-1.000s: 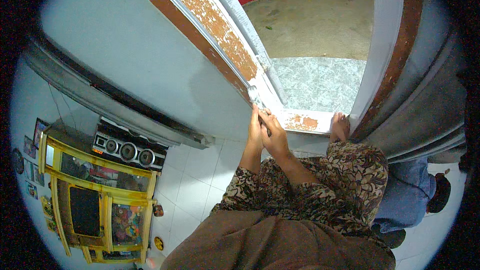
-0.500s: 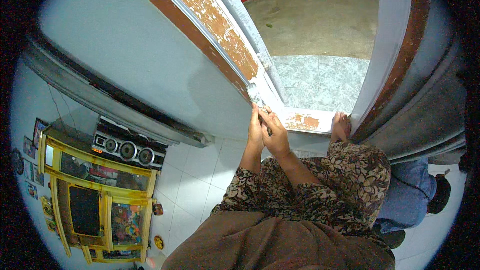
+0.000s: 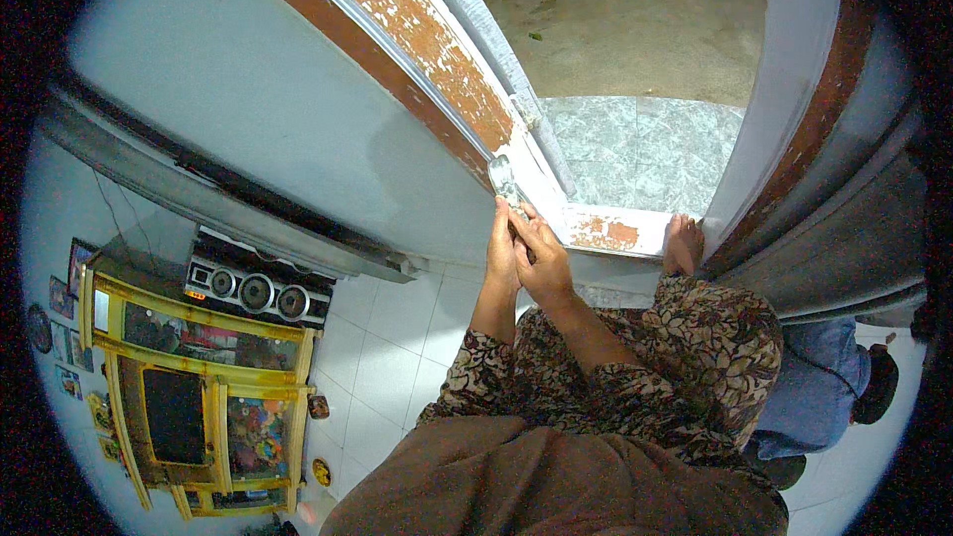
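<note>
Left hand (image 3: pixel 500 256) and right hand (image 3: pixel 546 266) both have their fingers wrapped round the scraper (image 3: pixel 503 175), its handle mostly hidden between them. The blade lies just ahead of the fingers, its long axis pointing away and slightly left, at the jamb (image 3: pixel 522 163); whether it touches is unclear. The left hand's fingers sit nearer the blade. Farther ahead-left is a bare brown patch (image 3: pixel 427 50); right of the fingers, the sill (image 3: pixel 650 239)

Light is glaring off the floor tiles (image 3: pixel 385 372) – a soft shadow is darkening the wall (image 3: pixel 288 109) – while fisheye distortion is bending the doorframe (image 3: pixel 794 69) and grainy black is filling the corners.
</note>
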Action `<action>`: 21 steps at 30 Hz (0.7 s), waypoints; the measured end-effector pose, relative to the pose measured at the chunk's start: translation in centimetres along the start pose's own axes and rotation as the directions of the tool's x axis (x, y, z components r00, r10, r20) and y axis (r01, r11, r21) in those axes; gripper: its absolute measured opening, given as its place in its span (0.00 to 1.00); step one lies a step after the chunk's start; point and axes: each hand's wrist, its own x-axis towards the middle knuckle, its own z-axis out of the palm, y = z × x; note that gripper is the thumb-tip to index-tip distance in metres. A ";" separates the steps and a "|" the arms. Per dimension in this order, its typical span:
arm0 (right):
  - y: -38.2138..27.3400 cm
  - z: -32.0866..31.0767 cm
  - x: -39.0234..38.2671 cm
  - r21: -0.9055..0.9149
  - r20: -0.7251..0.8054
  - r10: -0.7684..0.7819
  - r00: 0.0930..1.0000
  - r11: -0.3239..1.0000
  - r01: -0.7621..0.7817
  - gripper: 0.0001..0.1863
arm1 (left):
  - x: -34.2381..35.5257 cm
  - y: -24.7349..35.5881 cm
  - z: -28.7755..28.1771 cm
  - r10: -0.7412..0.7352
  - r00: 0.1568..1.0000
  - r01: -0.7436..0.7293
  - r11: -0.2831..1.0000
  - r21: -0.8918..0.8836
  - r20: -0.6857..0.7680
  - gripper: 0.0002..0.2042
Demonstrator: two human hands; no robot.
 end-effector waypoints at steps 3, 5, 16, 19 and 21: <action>-0.6 0.3 -0.1 0.096 -0.017 0.038 0.999 0.995 -0.036 0.28 | 0.3 0.6 -0.7 -0.047 0.994 0.051 0.998 -0.029 0.099 0.25; -1.2 0.3 0.0 0.114 -0.021 0.067 0.998 0.991 -0.064 0.28 | 0.2 0.9 -0.5 -0.065 0.996 0.064 0.998 0.011 0.066 0.24; -2.8 -0.6 0.5 0.041 0.023 0.128 0.992 0.991 -0.129 0.26 | -0.3 1.3 1.8 -0.028 0.996 0.031 0.999 0.033 -0.085 0.26; -3.7 -0.6 1.5 0.125 -0.001 0.142 0.990 0.982 -0.141 0.24 | 0.0 2.4 1.9 -0.021 0.997 0.032 0.988 0.149 -0.072 0.25; -4.2 -1.0 2.3 0.155 -0.006 0.120 0.993 0.981 -0.118 0.23 | 0.5 3.1 2.4 0.012 0.999 -0.006 0.988 0.156 -0.035 0.25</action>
